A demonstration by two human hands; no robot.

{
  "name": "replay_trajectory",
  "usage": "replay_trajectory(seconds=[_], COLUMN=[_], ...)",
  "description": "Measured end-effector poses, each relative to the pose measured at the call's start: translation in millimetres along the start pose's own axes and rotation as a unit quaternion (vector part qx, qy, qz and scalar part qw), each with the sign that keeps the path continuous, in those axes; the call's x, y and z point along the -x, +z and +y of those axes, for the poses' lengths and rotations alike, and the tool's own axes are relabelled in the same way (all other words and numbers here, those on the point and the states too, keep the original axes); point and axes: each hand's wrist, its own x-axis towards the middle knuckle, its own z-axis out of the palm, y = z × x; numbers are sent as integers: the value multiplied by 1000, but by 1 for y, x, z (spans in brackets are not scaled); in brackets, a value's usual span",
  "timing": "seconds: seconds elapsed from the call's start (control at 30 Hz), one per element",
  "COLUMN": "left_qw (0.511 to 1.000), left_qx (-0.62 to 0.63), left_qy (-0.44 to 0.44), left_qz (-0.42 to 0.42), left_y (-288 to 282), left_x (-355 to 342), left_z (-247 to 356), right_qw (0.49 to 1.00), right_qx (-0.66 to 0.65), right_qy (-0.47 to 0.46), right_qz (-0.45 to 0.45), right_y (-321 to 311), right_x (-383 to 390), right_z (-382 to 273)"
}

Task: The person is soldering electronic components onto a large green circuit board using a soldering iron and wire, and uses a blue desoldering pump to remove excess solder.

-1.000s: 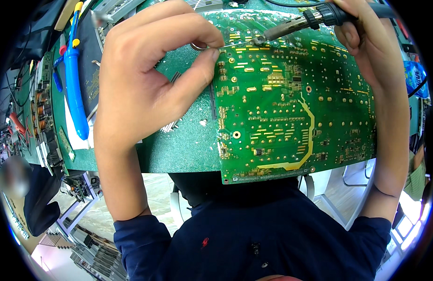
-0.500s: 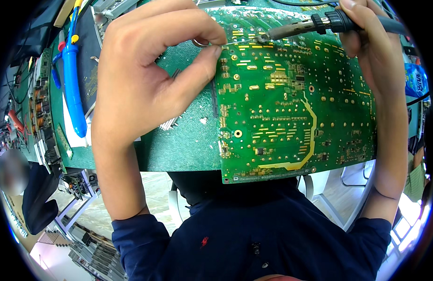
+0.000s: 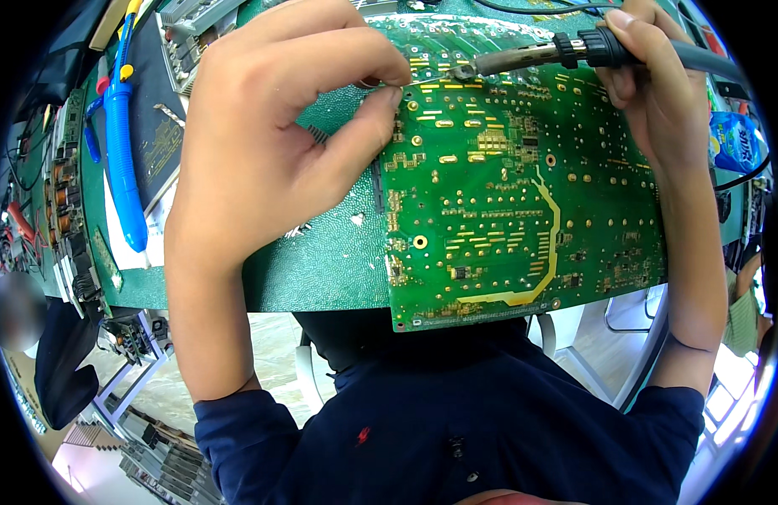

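Note:
A large green circuit board [image 3: 490, 194] lies solder side up, its near edge jutting past the table edge. My right hand [image 3: 654, 80] grips a soldering iron [image 3: 524, 57] by its black handle, and the iron's tip points left, over the far left part of the board. Between thumb and forefinger, my left hand [image 3: 296, 135] pinches a thin strand of solder wire [image 3: 427, 82]. The wire reaches right to the iron's tip. Whether the tip touches the board I cannot tell. Gold pads and small solder joints cover the board.
A blue desoldering pump [image 3: 124, 160] lies left of my left hand on the green table mat [image 3: 322, 269]. Farther left stand circuit boards with parts [image 3: 61, 202]. Beyond my right wrist sits a blue packet [image 3: 734, 141]. Another person [image 3: 65, 362] is at the left rim.
The whole view has shifted slightly, with the board and iron appearing a little farther left. Both hands keep their grips, and the wire still meets the iron's tip.

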Motion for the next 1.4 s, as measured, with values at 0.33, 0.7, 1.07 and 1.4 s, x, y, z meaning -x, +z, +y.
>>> replay_trajectory(seconds=[0.33,0.7,1.07,1.4], left_qw=[997,1000,996,1000], left_qx=[55,-18,44,3], left_qy=[10,-2,-19,5], left_qz=[56,2,76,23], left_y=[9,5,19,10], left_x=[4,-1,8,-3], left_z=[-3,1,-6,2], right_qw=[1000,998,999,999], right_qx=[-11,-39,36,26], right_qy=[23,27,-35,-9], right_qz=[-3,-30,-4,-29], right_y=[2,-3,4,0], right_x=[-1,-3,4,1], right_z=[-5,-3,-11,-15])
